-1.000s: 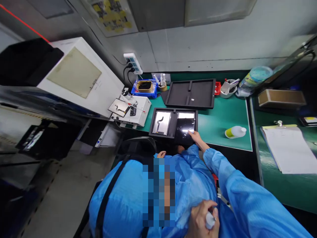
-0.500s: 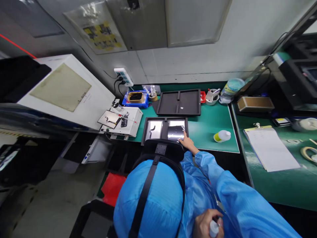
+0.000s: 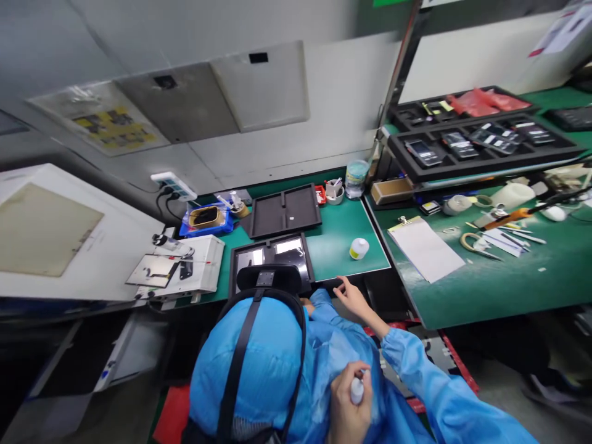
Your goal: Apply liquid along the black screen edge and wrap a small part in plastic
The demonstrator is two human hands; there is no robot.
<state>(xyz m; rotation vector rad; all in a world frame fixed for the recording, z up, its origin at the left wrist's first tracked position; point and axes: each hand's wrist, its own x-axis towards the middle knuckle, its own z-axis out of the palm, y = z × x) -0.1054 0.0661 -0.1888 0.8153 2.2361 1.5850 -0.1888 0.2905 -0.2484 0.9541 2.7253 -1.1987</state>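
1. holding a small white container [image 3: 356,391] in a firm wrap of the fingers, the person's left hand [image 3: 348,407] is low in the view, off the bench, against blue clothing. whether the container is capped cannot be told.
2. the right hand [image 3: 350,298] reaches out of a blue sleeve [image 3: 444,388], fingers parted and loosely bent, with nothing in its grasp. it is by the front edge of the green bench [image 3: 337,223]; whether the fingertips touch that edge cannot be told.
3. left of this hand, at the bench's front edge, a black tray [image 3: 270,253] carries a left panel [image 3: 250,259] and a right panel [image 3: 296,260], one in each compartment. black headgear [image 3: 269,279] hides their lower parts.
4. that headgear belongs to a second person in a blue cap [image 3: 250,364], whose own hand [image 3: 307,304] shows only in part beside the tray; its grip cannot be told.
5. a bottle with a yellow label [image 3: 359,249] is near the bench's front right corner.
6. judging by the hands, this looks like a pause in handling: the container is kept in hand and the right hand is free.
7. any move toward the tray would call for passing the second person's hand without knocking it, and setting fingertips lightly on the right panel's edge.
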